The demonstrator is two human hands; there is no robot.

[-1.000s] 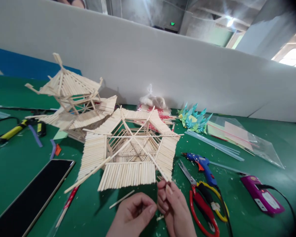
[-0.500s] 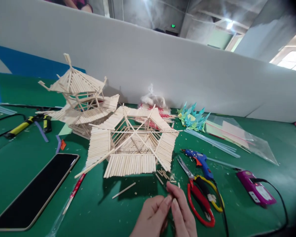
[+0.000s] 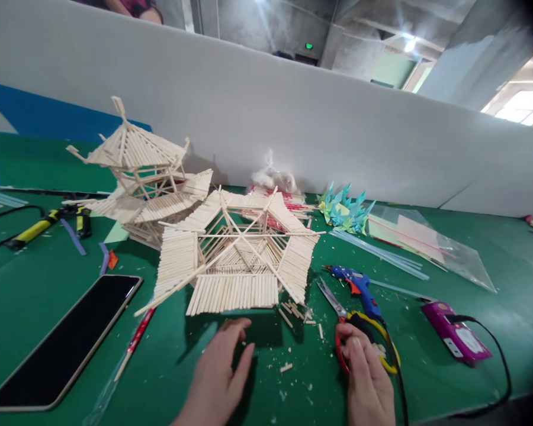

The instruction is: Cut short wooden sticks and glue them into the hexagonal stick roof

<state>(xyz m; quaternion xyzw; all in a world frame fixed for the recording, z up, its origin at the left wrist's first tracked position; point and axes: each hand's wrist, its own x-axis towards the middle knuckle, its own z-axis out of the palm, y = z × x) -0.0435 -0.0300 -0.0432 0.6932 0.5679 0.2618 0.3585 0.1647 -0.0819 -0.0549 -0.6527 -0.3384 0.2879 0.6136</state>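
My left hand (image 3: 222, 370) is low over the green table in front of the stick roof, thumb and forefinger apart. The loose stick there is hidden, and whether the hand touches it I cannot see. My right hand (image 3: 366, 373) has its fingers curled on the red handle of the scissors (image 3: 335, 302), which lie flat with blades pointing away; their other handle is yellow and black. Ahead stands an open-topped model of wooden sticks (image 3: 235, 293) with flared roof panels. Short stick offcuts (image 3: 293, 309) are scattered by its right front corner.
A taller stick pavilion (image 3: 137, 148) stands behind left. A phone (image 3: 66, 340) lies at left, a blue glue gun (image 3: 357, 284) beyond the scissors. Its black cord runs past my right hand. A purple power box (image 3: 455, 331) sits at right, near folded paper pieces (image 3: 344, 207).
My hands have parted from their pinch together. The left moved left to where the loose stick lay; the right moved right onto the scissors' red handle. A small stick piece now lies between them.
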